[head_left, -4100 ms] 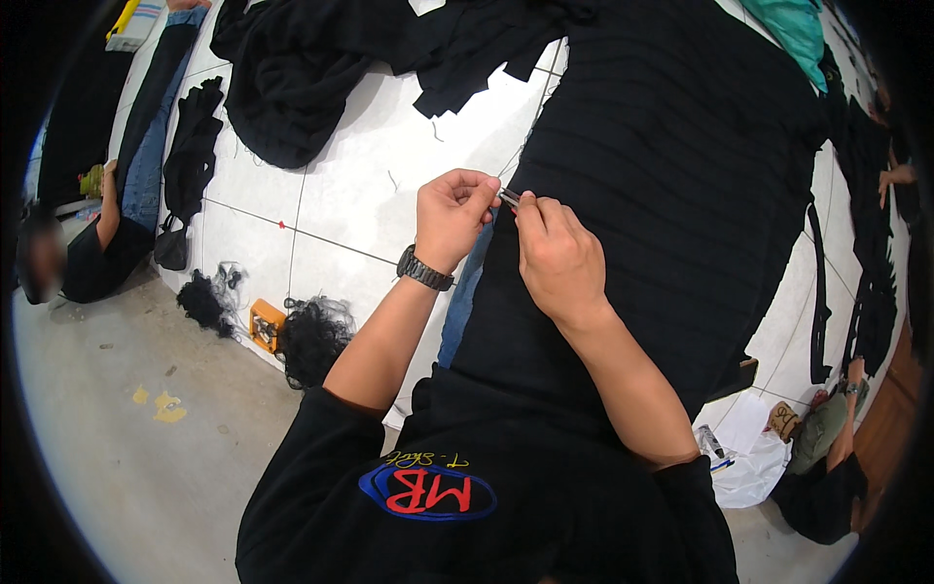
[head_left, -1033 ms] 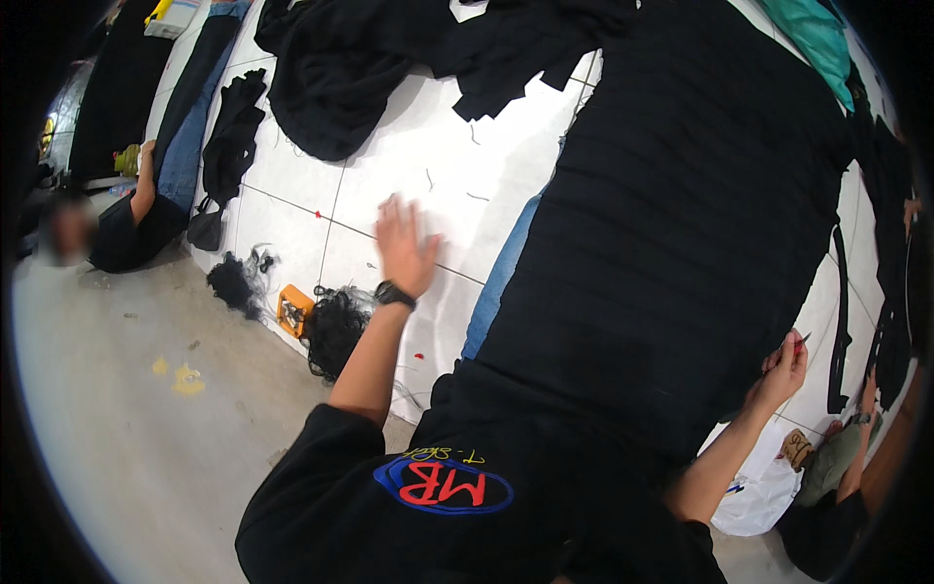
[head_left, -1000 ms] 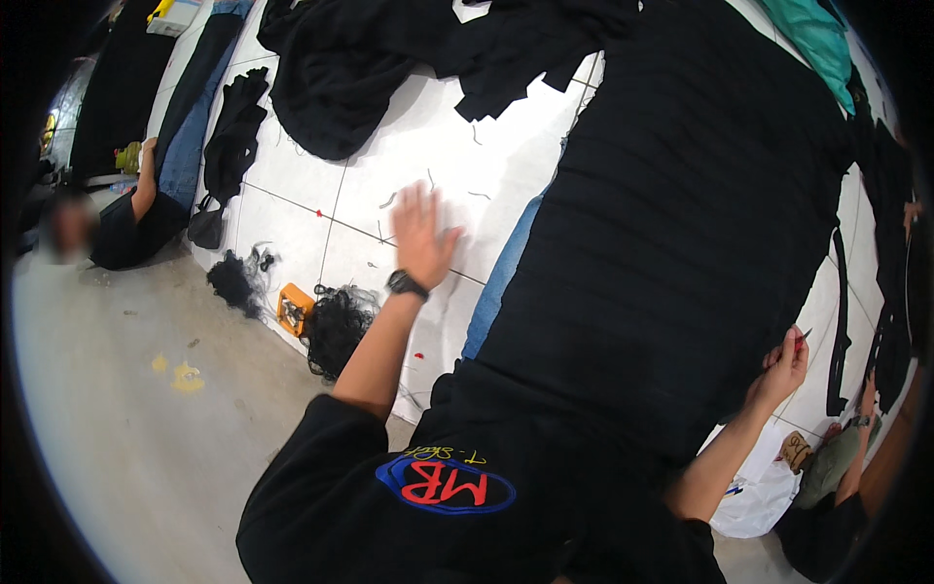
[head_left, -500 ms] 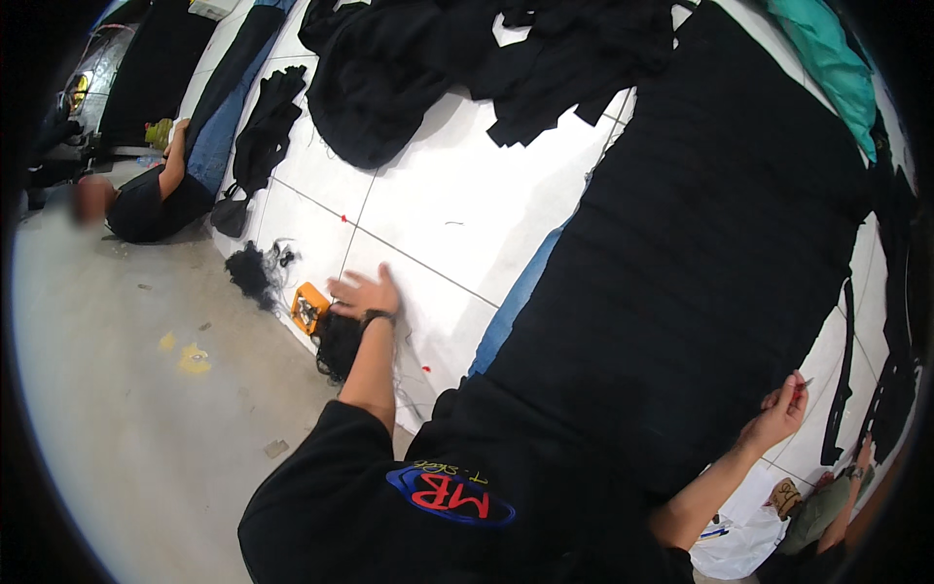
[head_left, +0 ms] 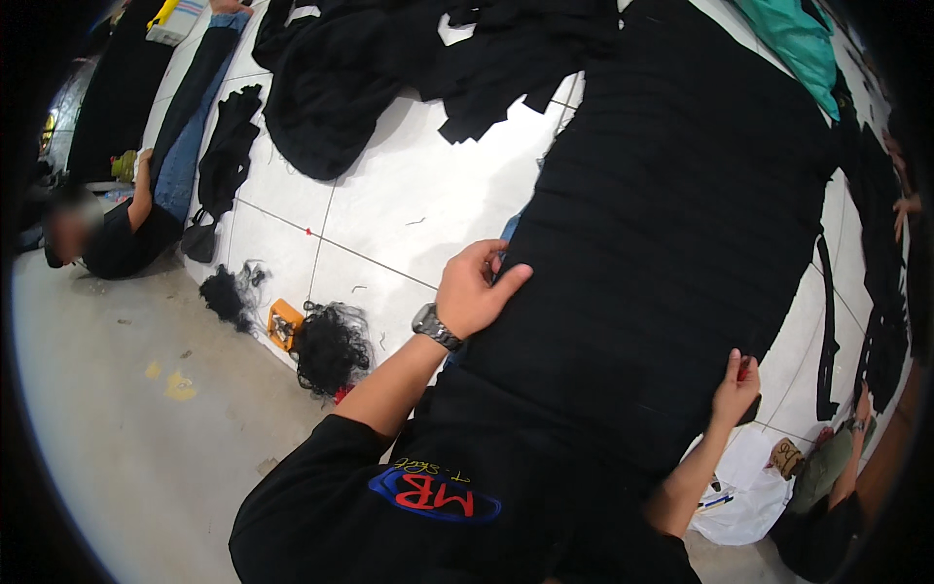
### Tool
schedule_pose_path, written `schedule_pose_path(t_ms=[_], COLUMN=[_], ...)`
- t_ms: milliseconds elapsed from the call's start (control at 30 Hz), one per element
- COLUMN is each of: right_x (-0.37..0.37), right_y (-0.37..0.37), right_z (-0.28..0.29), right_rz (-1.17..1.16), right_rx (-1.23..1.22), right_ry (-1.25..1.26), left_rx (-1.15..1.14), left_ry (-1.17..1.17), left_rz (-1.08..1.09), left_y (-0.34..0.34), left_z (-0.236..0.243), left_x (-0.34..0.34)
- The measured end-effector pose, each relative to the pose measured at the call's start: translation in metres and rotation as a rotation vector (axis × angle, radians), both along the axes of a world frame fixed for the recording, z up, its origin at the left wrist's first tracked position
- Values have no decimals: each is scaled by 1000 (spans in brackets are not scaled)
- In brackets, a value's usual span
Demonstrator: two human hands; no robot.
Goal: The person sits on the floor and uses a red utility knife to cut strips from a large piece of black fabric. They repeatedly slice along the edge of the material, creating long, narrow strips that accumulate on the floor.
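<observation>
A long black cloth lies spread in front of me, with a strip of blue denim showing under its left edge. My left hand, with a dark watch on the wrist, is at that edge. Its thumb rests on top and the other fingers curl round the border, partly hidden. At the right edge, my right hand is closed around a small red tool, mostly covered by the fingers. That hand also touches the cloth's border.
Black thread tangles lie beside an orange holder on the left. Black fabric pieces spread across the white tiled surface. A teal cloth is far right. Another person works at left; another's arm shows lower right.
My left hand has moved right from beside the thread tangle to the black cloth's left edge. My right hand has shifted slightly left, against the cloth's right edge. The view has shifted too.
</observation>
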State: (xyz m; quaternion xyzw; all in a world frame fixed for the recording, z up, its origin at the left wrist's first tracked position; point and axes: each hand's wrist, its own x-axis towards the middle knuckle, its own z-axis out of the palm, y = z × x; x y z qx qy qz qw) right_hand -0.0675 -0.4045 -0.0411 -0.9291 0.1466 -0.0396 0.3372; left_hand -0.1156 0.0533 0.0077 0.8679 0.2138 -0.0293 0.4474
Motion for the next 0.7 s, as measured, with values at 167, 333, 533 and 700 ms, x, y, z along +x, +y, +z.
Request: schedule_pose_path(t_ms=[167,333,533,700], right_x=[-17,-62,-101,-60], right_y=[6,-16,-33,-25], right_z=[30,87,127,117], right_rz=[13,207,244,98], right_rx=[-47,-37,-238,-50], right_ry=[-49,260,741,366], left_rx=[-243,-553,-285,-413], left_ry=[-190,194,647,275], left_rz=[55,24,-615,-128], left_y=[-4,13,20,32], left_z=[-5,31,61,15], left_x=[-5,-67,-82,-49])
